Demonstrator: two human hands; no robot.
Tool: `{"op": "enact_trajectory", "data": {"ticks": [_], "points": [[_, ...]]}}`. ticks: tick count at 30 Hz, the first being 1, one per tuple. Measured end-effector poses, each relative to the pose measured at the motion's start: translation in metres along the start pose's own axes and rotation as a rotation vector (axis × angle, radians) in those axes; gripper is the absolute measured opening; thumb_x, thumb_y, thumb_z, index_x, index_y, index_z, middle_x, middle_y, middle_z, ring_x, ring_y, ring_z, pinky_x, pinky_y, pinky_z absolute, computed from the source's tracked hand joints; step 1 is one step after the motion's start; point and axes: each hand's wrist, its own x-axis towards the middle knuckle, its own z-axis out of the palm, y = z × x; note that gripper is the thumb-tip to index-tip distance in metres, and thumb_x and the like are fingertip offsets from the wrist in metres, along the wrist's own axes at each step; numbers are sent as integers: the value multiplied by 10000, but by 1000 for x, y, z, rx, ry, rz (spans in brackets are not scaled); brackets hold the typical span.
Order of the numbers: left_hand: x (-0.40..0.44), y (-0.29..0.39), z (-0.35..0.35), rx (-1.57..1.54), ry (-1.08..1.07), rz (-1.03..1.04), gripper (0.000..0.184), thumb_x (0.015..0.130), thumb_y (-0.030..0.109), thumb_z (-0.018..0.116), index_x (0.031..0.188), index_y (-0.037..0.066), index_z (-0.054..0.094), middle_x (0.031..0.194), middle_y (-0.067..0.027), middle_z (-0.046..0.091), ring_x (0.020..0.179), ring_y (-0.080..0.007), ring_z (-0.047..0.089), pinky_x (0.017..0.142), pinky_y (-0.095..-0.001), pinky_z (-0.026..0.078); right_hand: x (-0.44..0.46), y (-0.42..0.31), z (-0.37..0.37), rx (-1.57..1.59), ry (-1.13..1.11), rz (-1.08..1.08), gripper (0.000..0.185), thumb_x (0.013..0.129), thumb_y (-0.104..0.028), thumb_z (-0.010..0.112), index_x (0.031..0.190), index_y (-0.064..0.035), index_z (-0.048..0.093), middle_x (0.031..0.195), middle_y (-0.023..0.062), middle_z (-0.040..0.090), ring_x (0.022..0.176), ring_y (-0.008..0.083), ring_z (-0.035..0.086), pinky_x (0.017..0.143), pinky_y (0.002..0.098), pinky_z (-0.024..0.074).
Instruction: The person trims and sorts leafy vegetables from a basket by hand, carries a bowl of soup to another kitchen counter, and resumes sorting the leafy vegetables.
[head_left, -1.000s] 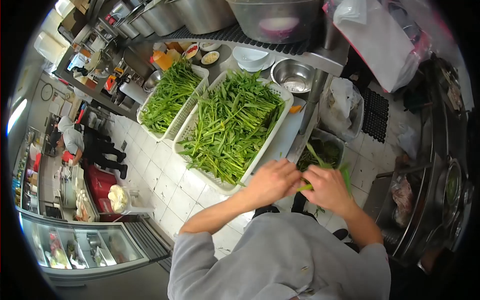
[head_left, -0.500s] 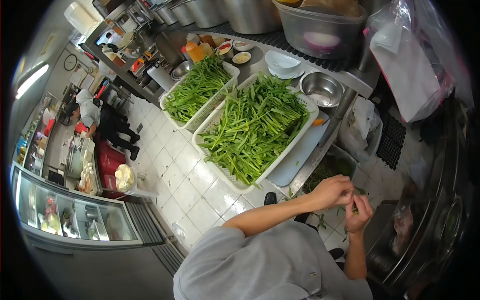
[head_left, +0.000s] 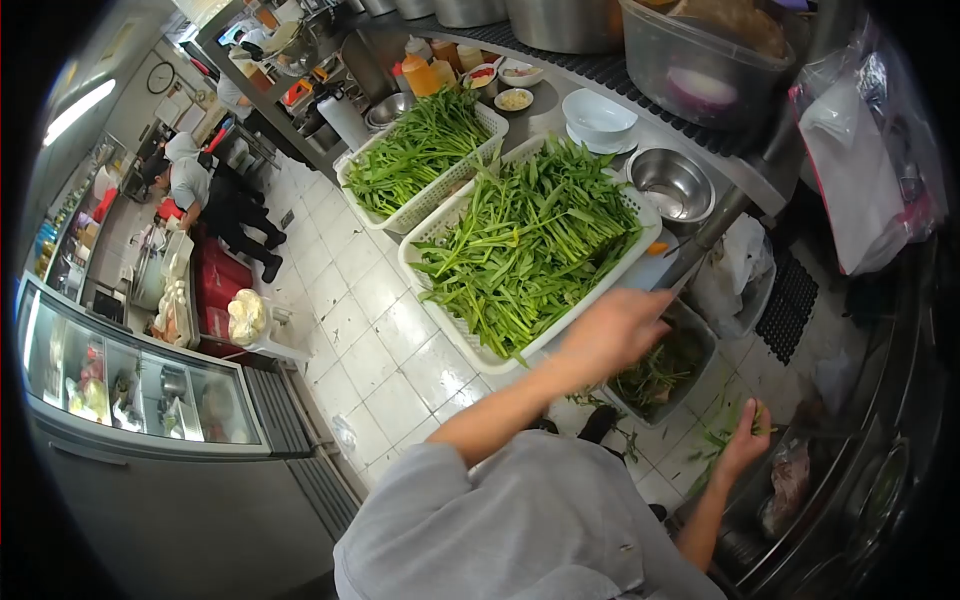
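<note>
My left hand (head_left: 612, 333) is smeared by motion beside the larger basket's front right corner, above a bin of green scraps; its fingers and anything in them are unclear. Lower right, my right hand (head_left: 742, 446) is closed on a few stems of leafy greens (head_left: 716, 436), which look like water spinach. Cut water spinach (head_left: 535, 245) is heaped in the larger white basket (head_left: 487, 364). A smaller white basket (head_left: 425, 212) behind it holds more long green stems (head_left: 415, 155).
Below my left hand, the grey bin (head_left: 712, 352) holds scraps. A steel bowl (head_left: 671, 186) and white bowls (head_left: 600, 120) stand on the counter. Plastic bags (head_left: 865, 160) hang at right. A person (head_left: 205, 190) bends over a far counter at left. Leaf bits litter the tiled floor (head_left: 365, 330).
My hands, together half a second ago, are now apart. My left hand has moved up and left toward the larger basket; my right hand has moved slightly right, greens now visible in it. The view has shifted.
</note>
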Motion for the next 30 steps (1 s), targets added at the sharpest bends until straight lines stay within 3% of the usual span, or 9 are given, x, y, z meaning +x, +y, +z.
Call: {"op": "enact_trajectory", "data": {"ticks": [1, 3, 7, 10, 13, 19, 24, 26, 30], "points": [[-8, -29, -26, 56, 133, 58, 336, 845, 89, 689, 1175, 44, 649, 1056, -122, 679, 996, -296, 625, 882, -373, 499, 3, 27, -15, 2, -35, 126, 240, 1002, -189, 585, 1065, 32, 654, 822, 28, 627, 732, 89, 554, 690, 247, 451], [-20, -64, -83, 262, 383, -175, 168, 863, 85, 667, 1019, 40, 706, 995, -137, 696, 965, -300, 631, 871, -377, 495, -1, 29, -30, 135, -129, 288, 306, 1023, -252, 545, 1079, 35, 634, 753, 38, 603, 667, 98, 537, 672, 251, 453], [-58, -154, -148, 786, 335, -488, 176, 864, 213, 688, 969, 82, 739, 1016, -107, 651, 1011, -310, 576, 847, -444, 467, -5, 48, -32, 285, -112, 337, 415, 1051, -345, 469, 1096, 50, 590, 628, 41, 537, 552, 104, 481, 588, 260, 432], [-65, -172, -156, 813, 203, -556, 180, 856, 211, 710, 968, 73, 739, 1042, -116, 651, 1030, -327, 566, 880, -446, 456, 5, 54, -20, 440, -123, 199, 415, 1030, -347, 522, 1189, 35, 549, 620, 7, 479, 536, 88, 455, 530, 224, 395], [-58, -174, -177, 658, 316, -475, 176, 865, 205, 696, 959, 60, 726, 1013, -136, 652, 976, -324, 598, 850, -437, 476, 18, 24, -15, 412, -134, 213, 381, 1026, -311, 540, 1175, 39, 574, 614, -11, 452, 520, 75, 425, 502, 227, 365], [-33, -85, -216, 281, 437, -366, 183, 894, 119, 685, 1026, -8, 693, 901, -134, 705, 798, -224, 669, 739, -318, 522, 33, -47, -2, 43, -47, 144, 243, 991, -170, 586, 1068, 40, 681, 681, -70, 490, 538, 35, 362, 492, 208, 294], [-13, -26, -200, 107, 337, -320, 173, 893, 91, 698, 1035, -8, 693, 865, -86, 710, 755, -137, 654, 699, -268, 521, 25, -151, 40, -38, -292, -217, 162, 887, -38, 688, 1032, 24, 724, 734, -22, 614, 591, 44, 495, 515, 207, 372], [-9, -13, -178, -7, 258, -275, 137, 870, 72, 726, 987, 9, 691, 828, -68, 714, 730, -103, 648, 671, -254, 518, 23, -192, 64, -63, -428, -742, 245, 787, 19, 751, 1031, 17, 728, 736, 45, 645, 586, 100, 548, 523, 236, 418], [5, 9, -129, -170, -50, -296, 108, 879, 28, 713, 966, 3, 653, 842, -49, 707, 759, -96, 665, 665, -229, 531, 8, -233, 115, 34, -563, -969, 225, 736, -1, 767, 957, -10, 724, 849, 94, 646, 638, 236, 613, 561, 330, 491]]}}
